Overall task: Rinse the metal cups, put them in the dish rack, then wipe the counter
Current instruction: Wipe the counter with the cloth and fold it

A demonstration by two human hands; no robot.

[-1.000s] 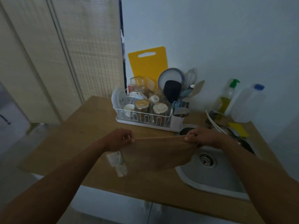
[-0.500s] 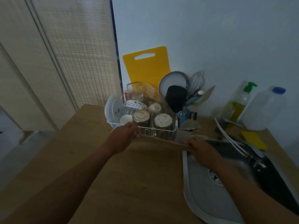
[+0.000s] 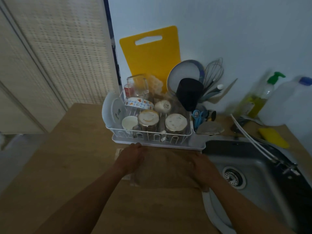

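A brown cloth (image 3: 166, 169) lies spread flat on the wooden counter (image 3: 70, 166), just in front of the white dish rack (image 3: 152, 135). My left hand (image 3: 131, 157) rests on the cloth's left edge and my right hand (image 3: 202, 168) on its right edge, beside the sink. Two metal cups (image 3: 148, 121) (image 3: 176, 124) stand upside down at the front of the rack. Whether my fingers pinch the cloth or only press on it is unclear.
The rack also holds plates, a bowl, a glass, a black cup and utensils, with a yellow cutting board (image 3: 150, 53) behind it. The steel sink (image 3: 253, 176) and its faucet (image 3: 263, 149) lie to the right. A soap bottle (image 3: 260, 97), a plastic jug (image 3: 290, 102) and a yellow sponge (image 3: 273, 137) sit at the back right.
The cloth was held stretched in the air between both hands; it has come down flat onto the counter in front of the rack. My view has moved closer and lower.
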